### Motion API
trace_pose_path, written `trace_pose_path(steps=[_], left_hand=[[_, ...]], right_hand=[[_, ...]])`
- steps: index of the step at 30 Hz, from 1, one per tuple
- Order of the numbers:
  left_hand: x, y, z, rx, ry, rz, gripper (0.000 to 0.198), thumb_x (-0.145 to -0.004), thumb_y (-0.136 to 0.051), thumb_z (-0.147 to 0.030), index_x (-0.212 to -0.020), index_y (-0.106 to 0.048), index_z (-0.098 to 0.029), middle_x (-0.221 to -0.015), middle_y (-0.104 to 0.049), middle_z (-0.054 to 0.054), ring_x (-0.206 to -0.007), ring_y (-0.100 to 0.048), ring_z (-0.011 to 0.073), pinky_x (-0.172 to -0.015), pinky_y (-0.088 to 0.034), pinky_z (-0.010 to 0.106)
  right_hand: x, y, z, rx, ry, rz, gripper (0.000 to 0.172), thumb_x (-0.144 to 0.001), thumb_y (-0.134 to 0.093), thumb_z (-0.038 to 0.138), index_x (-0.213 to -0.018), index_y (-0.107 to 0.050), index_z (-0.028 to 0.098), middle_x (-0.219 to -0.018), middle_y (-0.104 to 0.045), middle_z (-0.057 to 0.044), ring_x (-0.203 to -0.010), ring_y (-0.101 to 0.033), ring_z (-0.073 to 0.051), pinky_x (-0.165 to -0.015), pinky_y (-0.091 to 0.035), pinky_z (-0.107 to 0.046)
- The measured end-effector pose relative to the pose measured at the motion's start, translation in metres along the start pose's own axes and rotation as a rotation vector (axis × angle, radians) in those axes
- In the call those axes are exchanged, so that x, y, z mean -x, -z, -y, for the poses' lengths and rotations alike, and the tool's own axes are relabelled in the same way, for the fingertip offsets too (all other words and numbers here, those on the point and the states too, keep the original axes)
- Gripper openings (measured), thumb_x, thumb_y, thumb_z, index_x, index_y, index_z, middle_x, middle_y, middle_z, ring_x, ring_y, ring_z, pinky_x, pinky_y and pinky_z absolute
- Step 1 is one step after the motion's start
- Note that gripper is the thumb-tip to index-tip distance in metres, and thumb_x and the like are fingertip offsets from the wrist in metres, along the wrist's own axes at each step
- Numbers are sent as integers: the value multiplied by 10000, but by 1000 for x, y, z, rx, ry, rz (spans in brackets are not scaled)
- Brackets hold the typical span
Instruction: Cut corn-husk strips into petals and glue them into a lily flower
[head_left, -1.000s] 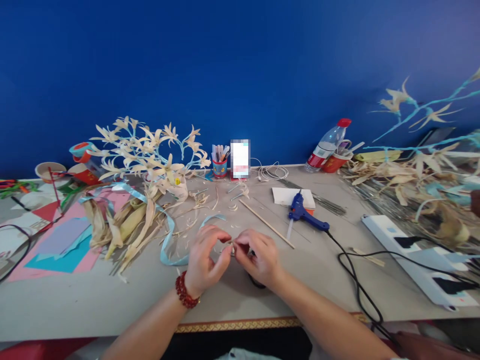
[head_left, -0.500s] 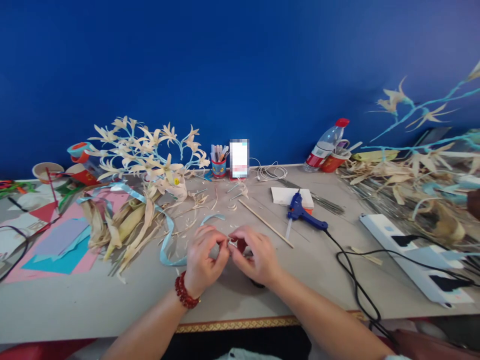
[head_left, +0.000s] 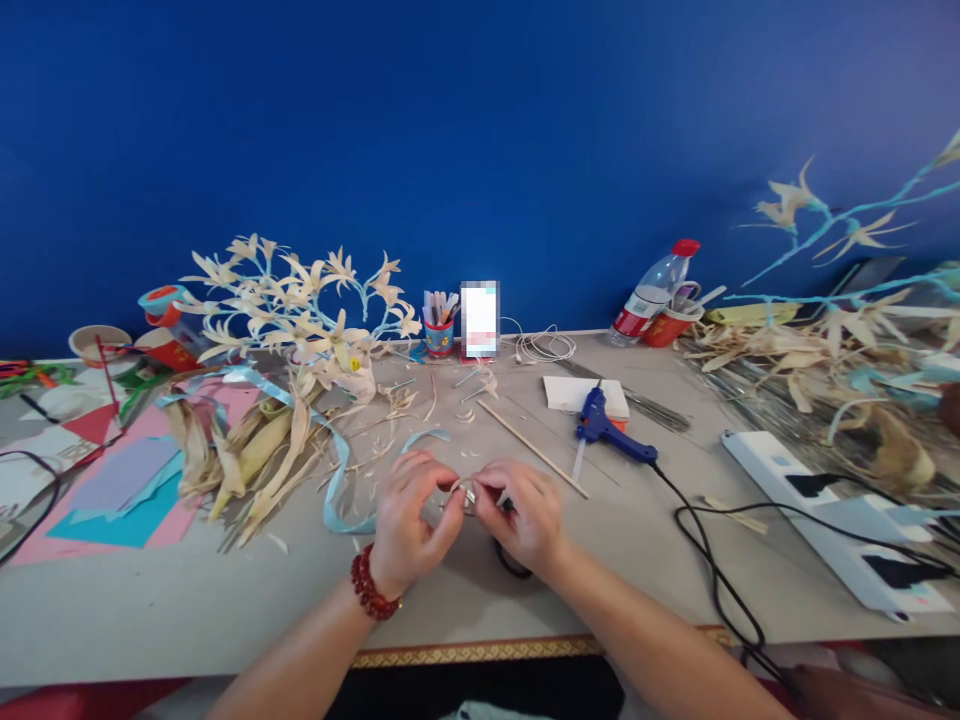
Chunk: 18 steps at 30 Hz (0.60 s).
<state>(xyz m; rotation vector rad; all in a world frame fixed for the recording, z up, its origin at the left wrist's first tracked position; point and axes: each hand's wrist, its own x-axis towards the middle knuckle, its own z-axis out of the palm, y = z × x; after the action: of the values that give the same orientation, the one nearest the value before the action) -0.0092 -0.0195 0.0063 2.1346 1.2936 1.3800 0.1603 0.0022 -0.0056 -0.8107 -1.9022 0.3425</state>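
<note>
Between the fingertips of both hands is a small pale strip of corn husk [head_left: 463, 482], bent in an arc. My left hand [head_left: 415, 508], with a red bead bracelet at the wrist, pinches its left end. My right hand [head_left: 521, 510] pinches the other end. A black loop [head_left: 513, 567] shows below the right palm, and a bit of shiny metal shows by the fingers; they look like parts of scissors, mostly hidden by that hand. Just left of my left hand, a light blue ribbon [head_left: 340, 480] curls on the table [head_left: 247, 615].
Husk flowers [head_left: 300, 290] on blue stems stand back left, above loose corn husks [head_left: 251, 445] and coloured paper [head_left: 120, 515]. To the right lie a wooden stick [head_left: 532, 448], a blue glue gun [head_left: 611, 430] with its cord, and a white power strip [head_left: 810, 510]. A bottle [head_left: 649, 290] leans behind.
My fingertips have drawn slightly apart, with the right ones shifting to the right. The husk strip and the metal now show more between them.
</note>
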Motion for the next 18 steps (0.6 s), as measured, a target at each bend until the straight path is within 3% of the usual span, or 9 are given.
trace_pose_path(steps=[9,14,16,18], left_hand=[[-2,-2,-1,-91,-58,23,133,-787,-531,-105,-744,-570,-225,-662,-606,2,-677,-554,177,-904,-444,405],[-1,0,2,-105,-39,-64,146,-815,-507,-107,-732,-559,-215,-652,-584,5,-679,-557,175,-867,-469,392],[-2,1,3,-121,-46,-90,142,-819,-511,-103,-745,-565,-211,-670,-601,11,-692,-567,177,-860,-472,391],[-2,2,3,-142,-74,-82,132,-813,-528,-92,-775,-579,-207,-700,-629,16,-712,-581,178,-866,-469,392]], right_hand=[[-5,-1,4,22,-2,103,77,-855,-524,156,-811,-550,213,-654,-596,-6,-559,-527,-127,-558,-420,-235],[-7,9,-6,96,-42,-27,87,-834,-523,135,-801,-557,208,-686,-596,-6,-583,-535,-125,-566,-433,-233],[-7,10,-7,16,-104,-37,79,-837,-517,143,-807,-554,207,-707,-594,-10,-602,-544,-128,-576,-451,-238],[-7,8,-5,-143,-189,43,68,-852,-505,164,-848,-560,204,-734,-598,-13,-626,-564,-130,-588,-475,-238]])
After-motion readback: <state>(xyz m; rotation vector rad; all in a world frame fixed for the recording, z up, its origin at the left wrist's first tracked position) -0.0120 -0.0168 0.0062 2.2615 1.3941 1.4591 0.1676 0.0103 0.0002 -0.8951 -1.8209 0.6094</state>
